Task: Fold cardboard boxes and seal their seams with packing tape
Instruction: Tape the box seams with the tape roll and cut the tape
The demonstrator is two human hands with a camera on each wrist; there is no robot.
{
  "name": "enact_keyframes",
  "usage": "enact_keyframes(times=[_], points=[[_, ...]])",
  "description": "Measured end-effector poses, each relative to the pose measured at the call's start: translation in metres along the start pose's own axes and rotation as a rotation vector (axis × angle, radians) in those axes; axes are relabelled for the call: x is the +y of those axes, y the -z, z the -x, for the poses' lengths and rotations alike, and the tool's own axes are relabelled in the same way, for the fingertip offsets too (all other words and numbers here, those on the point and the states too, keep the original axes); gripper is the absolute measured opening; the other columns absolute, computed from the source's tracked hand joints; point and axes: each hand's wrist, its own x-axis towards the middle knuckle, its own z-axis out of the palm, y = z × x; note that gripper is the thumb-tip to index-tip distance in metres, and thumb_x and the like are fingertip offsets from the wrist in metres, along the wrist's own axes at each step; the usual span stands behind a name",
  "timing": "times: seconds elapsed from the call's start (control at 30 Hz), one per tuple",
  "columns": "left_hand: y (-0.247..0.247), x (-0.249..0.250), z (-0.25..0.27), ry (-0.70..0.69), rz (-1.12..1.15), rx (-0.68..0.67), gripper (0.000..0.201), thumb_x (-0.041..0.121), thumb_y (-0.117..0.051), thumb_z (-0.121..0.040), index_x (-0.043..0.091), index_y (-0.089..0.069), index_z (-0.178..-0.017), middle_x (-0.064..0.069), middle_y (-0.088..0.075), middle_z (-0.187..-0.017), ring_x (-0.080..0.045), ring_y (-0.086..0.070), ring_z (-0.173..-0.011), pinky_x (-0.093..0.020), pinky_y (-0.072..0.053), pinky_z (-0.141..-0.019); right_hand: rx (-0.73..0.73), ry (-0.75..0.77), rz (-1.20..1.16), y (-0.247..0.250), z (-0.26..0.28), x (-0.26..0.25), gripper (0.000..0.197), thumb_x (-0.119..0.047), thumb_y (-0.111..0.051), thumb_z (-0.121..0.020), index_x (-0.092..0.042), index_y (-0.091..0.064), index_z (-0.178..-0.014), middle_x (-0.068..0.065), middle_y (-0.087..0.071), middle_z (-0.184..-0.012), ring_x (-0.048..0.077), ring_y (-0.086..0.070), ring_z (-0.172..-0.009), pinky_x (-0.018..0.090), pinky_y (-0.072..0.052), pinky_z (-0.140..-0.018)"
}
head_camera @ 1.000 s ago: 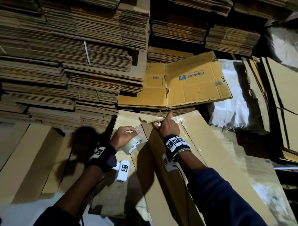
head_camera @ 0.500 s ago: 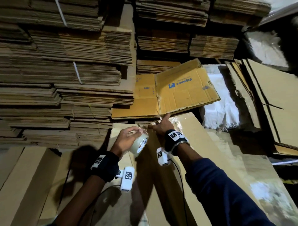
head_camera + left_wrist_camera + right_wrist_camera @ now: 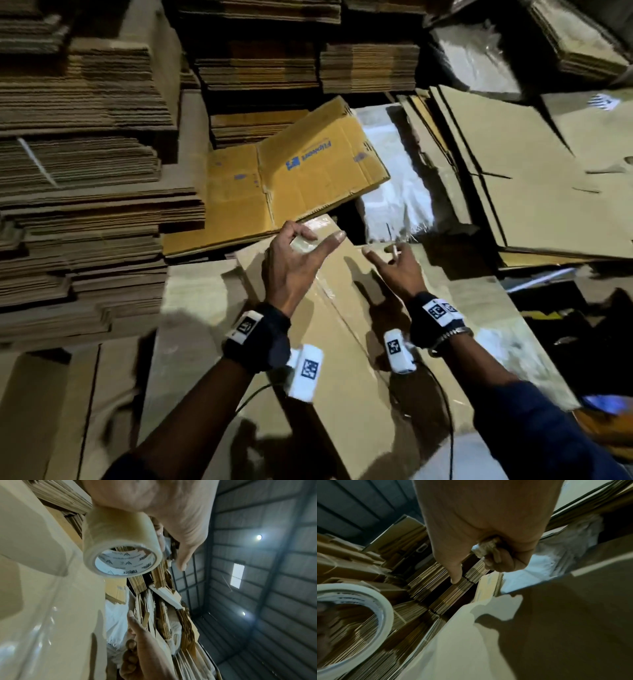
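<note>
Clear tape roll [image 3: 120, 543] sits gripped in my raised left hand [image 3: 291, 270]; beside it my right hand [image 3: 400, 270] curls round a small blade [image 3: 395, 251], forefinger out.

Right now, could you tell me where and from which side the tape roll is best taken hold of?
Grip the tape roll across its curved outer band, coming from above, as the left hand does now. The band is broad and smooth, and the open core faces away from the palm, so probably a thumb and fingers on opposite sides hold it steady.

A packing warehouse: stacks of flattened cardboard [image 3: 102, 178] everywhere (corrugated metal walls [image 3: 265, 574] behind).
</note>
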Motion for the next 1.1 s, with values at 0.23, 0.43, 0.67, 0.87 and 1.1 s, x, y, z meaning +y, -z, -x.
enact_keyframes(times=[0.23,0.43,0.67,0.87,1.1], points=[[-0.152,0.02,0.054,-0.178,-0.129,-0.077,0.025,0.042,-0.074,-0.089,0.035,-0.052,-0.077,0.018,-0.065,-0.081,-0.007,-0.065,-0.082,-0.036,-0.051,-0.075,0.062,-0.077,0.091,0.119,-0.022,0.114,0.065,-0.066,-0.078,-0.079,-0.016,-0.058,-0.114,-0.001,-0.061,-0.105,0.025,-0.06,-0.099,0.037,-0.049,-0.088],[-0.299,0.025,0.089,-0.16,-0.205,-0.242,0.024,0.055,-0.058,-0.1,0.034,-0.06,-0.088,0.011,-0.068,-0.083,-0.021,-0.068,-0.083,-0.041,-0.057,-0.072,-0.053,-0.268,0.191,0.209,-0.042,0.228,0.066,-0.066,-0.069,-0.087,-0.013,-0.052,-0.122,0.008,-0.062,-0.117,0.032,-0.06,-0.111,0.04,-0.049,-0.089],[-0.433,-0.035,0.142,0.06,-0.475,-0.437,0.023,0.041,-0.06,-0.101,0.024,-0.076,-0.1,-0.006,-0.078,-0.102,-0.036,-0.07,-0.102,-0.041,-0.058,-0.081,-0.184,-0.426,0.145,0.279,-0.047,0.31,0.033,-0.033,-0.038,-0.103,-0.008,-0.059,-0.107,0.003,-0.051,-0.085,0.015,-0.047,-0.071,0.03,-0.039,-0.064],[-0.465,-0.127,0.186,0.115,-0.511,-0.414,0.026,0.024,-0.057,-0.106,0.013,-0.079,-0.116,-0.011,-0.074,-0.119,-0.034,-0.068,-0.11,-0.03,-0.048,-0.079,-0.206,-0.352,0.303,0.284,-0.047,0.359,0.038,-0.019,-0.043,-0.11,-0.001,-0.059,-0.14,0.016,-0.063,-0.107,0.039,-0.064,-0.109,0.035,-0.042,-0.082],[-0.487,-0.209,0.206,-0.124,-0.993,-0.695,0.044,0.016,-0.071,-0.082,0.031,-0.074,-0.123,-0.008,-0.069,-0.132,-0.036,-0.066,-0.115,-0.049,-0.057,-0.089,-0.061,-0.284,0.453,0.276,-0.053,0.4,0.03,-0.044,-0.068,-0.096,-0.018,-0.072,-0.11,0.015,-0.078,-0.097,0.036,-0.073,-0.096,0.038,-0.056,-0.08]])
